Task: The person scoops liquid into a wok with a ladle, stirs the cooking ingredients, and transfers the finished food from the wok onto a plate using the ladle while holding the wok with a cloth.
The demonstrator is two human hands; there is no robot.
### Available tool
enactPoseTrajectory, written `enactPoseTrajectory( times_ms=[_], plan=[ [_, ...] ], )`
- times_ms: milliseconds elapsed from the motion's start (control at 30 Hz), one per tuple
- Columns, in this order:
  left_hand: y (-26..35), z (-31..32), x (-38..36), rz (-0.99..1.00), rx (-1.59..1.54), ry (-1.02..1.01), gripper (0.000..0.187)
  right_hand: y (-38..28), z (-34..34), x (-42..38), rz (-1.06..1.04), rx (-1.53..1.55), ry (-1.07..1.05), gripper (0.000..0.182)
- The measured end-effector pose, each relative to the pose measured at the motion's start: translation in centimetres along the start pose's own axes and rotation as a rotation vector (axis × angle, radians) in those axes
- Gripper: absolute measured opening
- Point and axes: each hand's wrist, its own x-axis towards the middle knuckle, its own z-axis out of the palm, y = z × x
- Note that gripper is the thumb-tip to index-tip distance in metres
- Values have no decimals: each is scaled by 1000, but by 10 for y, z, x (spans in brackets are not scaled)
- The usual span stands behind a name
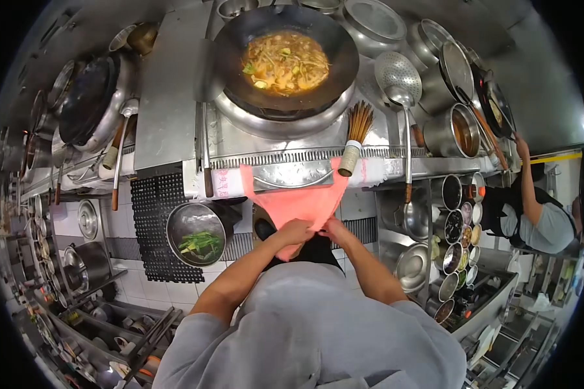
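A pink cloth [295, 206] hangs in front of the stove edge, its two upper corners spread apart by the metal handle there. My left hand [294, 232] is closed on the cloth's lower part, at my waist. Close beside it on the right, my right hand [332, 229] also grips the cloth; its fingertips are partly hidden. Beyond the cloth, a large black wok [237, 74] sits on the burner ring, holding a brown soupy dish [289, 61] with vegetables. A bamboo brush [353, 139] rests at the stove edge, right of the cloth.
A long-handled ladle [207, 129] lies left of the wok, a perforated skimmer [399, 78] right of it. Below left stands a metal pot [175, 227] with green vegetables. Several ingredient containers [453, 223] line the right. Another person [545, 220] works at the far right, holding a pan.
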Motion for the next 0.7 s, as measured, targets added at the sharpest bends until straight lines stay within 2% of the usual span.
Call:
enactPoseTrajectory(
  times_ms=[33,67,100,167,200,267,300,333,367,400,433,467,500,633,667,700],
  plan=[
    [5,1,3,88,-105,7,38,41,-18,52,-28,444,-291,25],
    [1,10,12,93,-112,9,38,42,-18,52,-28,437,-285,25],
    [-9,24,26,-86,-655,-45,37,41,-14,51,-407,-182,-410,27],
    [-19,30,35,-96,-1737,-125,34,30,17,31,-765,-815,-506,31],
    [-7,20,29,-94,-1733,-139,34,3,61,-13,-531,-86,-473,34],
    [43,-9,13,-153,-1533,587,28,-4,84,-33,-267,622,-395,36],
    [18,13,37,56,-1206,720,28,13,79,-27,-228,810,-679,40],
    [17,10,36,58,-1213,722,28,6,96,-53,-215,831,-388,42],
    [14,-2,32,47,-1002,714,25,-3,114,-81,-193,814,-95,46],
    [16,-8,25,32,-793,703,24,-2,110,-75,-190,805,-98,46],
    [19,-3,17,200,-732,825,25,-1,105,-65,-156,696,-125,47],
    [19,2,7,189,-735,848,25,0,101,-55,-120,583,-160,49],
    [14,10,-5,117,-629,987,25,-10,94,-54,-113,573,-193,37],
    [-23,42,-52,-167,-130,1414,24,-3,73,-53,86,591,-359,34],
    [-41,50,-51,-419,-417,1376,26,7,65,-58,92,603,-354,34],
    [-71,66,-34,-206,-996,1194,30,7,61,-75,56,626,-424,34]
  ],
)
